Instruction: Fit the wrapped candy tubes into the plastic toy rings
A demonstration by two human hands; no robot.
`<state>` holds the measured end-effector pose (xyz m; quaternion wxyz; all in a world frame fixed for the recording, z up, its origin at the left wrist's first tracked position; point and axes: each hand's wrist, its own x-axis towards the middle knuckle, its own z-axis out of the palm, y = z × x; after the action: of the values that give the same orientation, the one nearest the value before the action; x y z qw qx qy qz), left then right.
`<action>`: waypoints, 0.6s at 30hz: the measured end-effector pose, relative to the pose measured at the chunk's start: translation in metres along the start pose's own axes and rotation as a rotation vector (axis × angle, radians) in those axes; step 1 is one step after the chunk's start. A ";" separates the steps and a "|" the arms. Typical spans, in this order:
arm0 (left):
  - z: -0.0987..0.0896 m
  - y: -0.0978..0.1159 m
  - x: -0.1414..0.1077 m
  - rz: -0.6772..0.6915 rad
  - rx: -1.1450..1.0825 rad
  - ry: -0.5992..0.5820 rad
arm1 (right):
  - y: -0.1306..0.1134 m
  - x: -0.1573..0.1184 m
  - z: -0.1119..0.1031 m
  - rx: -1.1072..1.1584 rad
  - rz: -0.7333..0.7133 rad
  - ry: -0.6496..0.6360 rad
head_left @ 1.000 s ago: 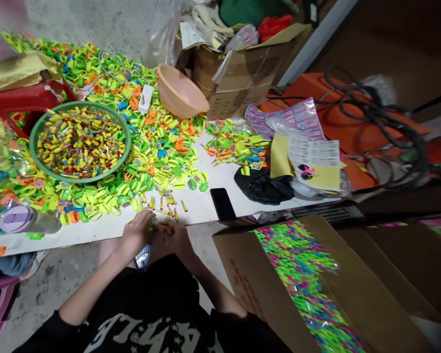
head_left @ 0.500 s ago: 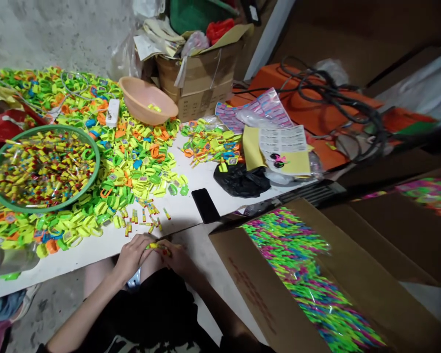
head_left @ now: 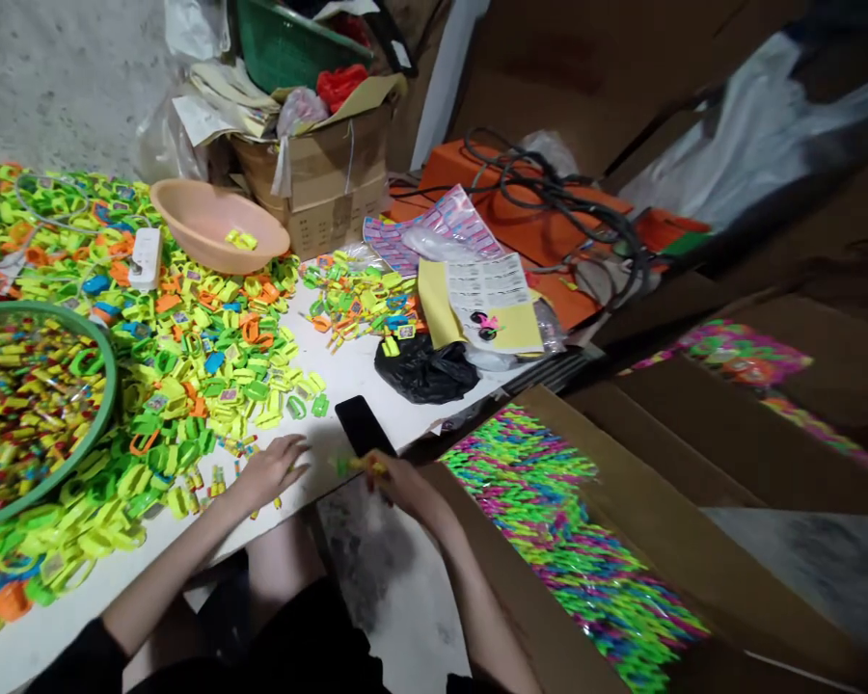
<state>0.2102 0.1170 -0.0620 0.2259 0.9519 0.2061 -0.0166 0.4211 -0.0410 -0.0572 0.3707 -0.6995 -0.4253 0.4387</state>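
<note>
My left hand (head_left: pixel 273 472) is over the front edge of the white table (head_left: pixel 311 482), fingers apart and nothing visible in them. Small yellow-and-red pieces (head_left: pixel 218 480) lie beside and partly under it. My right hand (head_left: pixel 397 480) is closed round a yellow-green plastic piece (head_left: pixel 348 467), blurred by motion, just off the table edge. A black phone (head_left: pixel 364 424) lies right behind that hand. Many yellow, green and orange plastic watch-like pieces (head_left: pixel 224 386) cover the table to the left.
A green-rimmed basket (head_left: pixel 108 386) of small pieces sits at the left. Behind are a peach bowl (head_left: pixel 209 226), a power strip (head_left: pixel 146 258) and a cardboard box (head_left: pixel 333 183). A black bag (head_left: pixel 426 371) lies right of centre. An open carton (head_left: pixel 665 511) holds colourful packed items.
My hands were together on the yellow piece and have now parted. My left hand has let go and opened over the table. My right hand has moved right with the piece. The view has shifted right.
</note>
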 end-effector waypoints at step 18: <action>-0.006 -0.023 0.114 0.207 0.130 0.147 | 0.031 0.003 0.055 0.280 0.012 0.181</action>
<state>0.3046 0.1824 -0.0805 0.1487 0.9794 0.1212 0.0632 0.3790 -0.0419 -0.1047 0.4988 -0.6802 -0.3205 0.4311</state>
